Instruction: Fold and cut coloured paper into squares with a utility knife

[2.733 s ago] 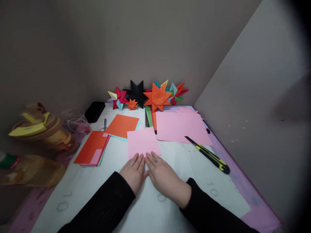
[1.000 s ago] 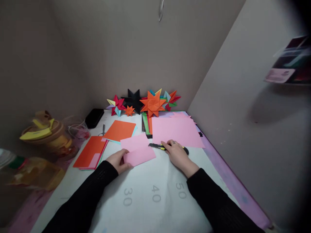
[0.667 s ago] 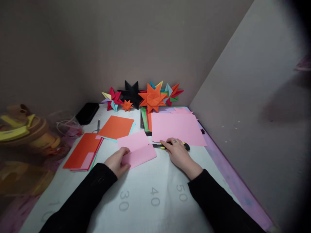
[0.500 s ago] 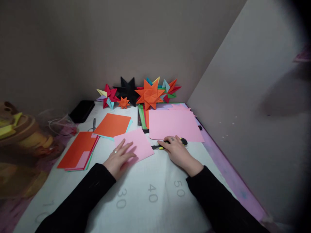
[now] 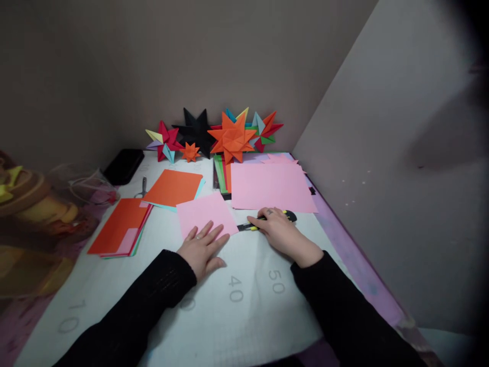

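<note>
My left hand [image 5: 204, 251] lies flat with fingers spread over the near edge of a square pink sheet [image 5: 204, 211]. My right hand [image 5: 280, 229] is closed over a black and yellow utility knife [image 5: 291, 216], which lies low on the white mat. The knife's blade end points left, close to the pink sheet's right corner. Behind the right hand is a larger pink sheet [image 5: 271, 186]. Left of the square sheet are an orange square sheet [image 5: 173, 186] over light blue paper and a stack of orange, pink, red and green paper [image 5: 118, 224].
Folded paper stars, among them a large orange one [image 5: 233, 137] and a black one [image 5: 195, 130], lean against the back wall. Small scissors [image 5: 143, 187] and a dark phone-like object [image 5: 124, 165] lie at the back left. A blurred plush toy [image 5: 30, 204] stands left. A wall bounds the right.
My left hand has shifted right and toward me, its fingers now flatter on the square pink sheet. My right hand stays on the knife. The camera view has tilted slightly.
</note>
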A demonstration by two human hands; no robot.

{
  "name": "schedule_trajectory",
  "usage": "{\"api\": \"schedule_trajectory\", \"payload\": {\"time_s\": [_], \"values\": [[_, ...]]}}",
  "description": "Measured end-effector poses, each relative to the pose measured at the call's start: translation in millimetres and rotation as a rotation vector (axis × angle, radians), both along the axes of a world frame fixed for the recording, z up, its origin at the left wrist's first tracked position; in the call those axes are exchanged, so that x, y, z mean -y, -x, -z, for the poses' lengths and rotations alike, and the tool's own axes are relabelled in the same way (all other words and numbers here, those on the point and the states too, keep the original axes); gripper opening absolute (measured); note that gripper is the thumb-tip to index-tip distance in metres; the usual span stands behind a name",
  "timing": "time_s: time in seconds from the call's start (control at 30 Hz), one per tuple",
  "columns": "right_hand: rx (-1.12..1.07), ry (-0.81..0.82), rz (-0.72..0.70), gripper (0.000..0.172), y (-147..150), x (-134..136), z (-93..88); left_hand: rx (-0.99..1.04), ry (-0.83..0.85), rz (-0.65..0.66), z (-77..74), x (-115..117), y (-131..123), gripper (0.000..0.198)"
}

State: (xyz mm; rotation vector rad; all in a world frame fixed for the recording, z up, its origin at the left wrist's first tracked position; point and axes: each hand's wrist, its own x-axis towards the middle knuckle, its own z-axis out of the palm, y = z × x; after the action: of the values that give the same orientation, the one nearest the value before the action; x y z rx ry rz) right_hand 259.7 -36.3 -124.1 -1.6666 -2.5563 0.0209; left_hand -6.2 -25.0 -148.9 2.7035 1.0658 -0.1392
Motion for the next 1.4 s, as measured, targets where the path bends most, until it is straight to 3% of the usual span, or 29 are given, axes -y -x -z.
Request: {"api": "schedule_trajectory", "payload": {"time_s": [0.33, 0.7, 1.1, 1.2, 1.33, 1.4], "values": [[0.078, 0.01, 0.036, 0.045, 7.3, 10.4, -8.2, 0.06, -0.003, -0.007, 8.1, -0.8, 0.6, 0.064], [0.13, 0.051, 0.064, 0.049, 20.1, 13.9, -15.3, 0.039, -0.005, -0.011, 6.8, -0.5, -0.4, 0.063], [0.099, 0.064, 0.078, 0.046, 19.8, 18.0, -11.5, 0.069, -0.008, -0.003, 7.4, -0.8, 1.5, 0.062], [0.025, 0.109, 0.069, 0.043, 13.6, 17.1, -12.9, 0.079, 0.009, -0.027, 6.6, -1.2, 0.6, 0.06], [-0.147, 0.179, 0.072, 0.057, -9.1, 21.4, -14.8, 0.108, 0.045, -0.118, 4.6, -0.5, -1.3, 0.045], [-0.189, 0.182, 0.106, 0.055, -19.8, 25.3, -13.8, 0.136, 0.058, -0.145, 3.6, 0.2, -1.0, 0.04]]}}
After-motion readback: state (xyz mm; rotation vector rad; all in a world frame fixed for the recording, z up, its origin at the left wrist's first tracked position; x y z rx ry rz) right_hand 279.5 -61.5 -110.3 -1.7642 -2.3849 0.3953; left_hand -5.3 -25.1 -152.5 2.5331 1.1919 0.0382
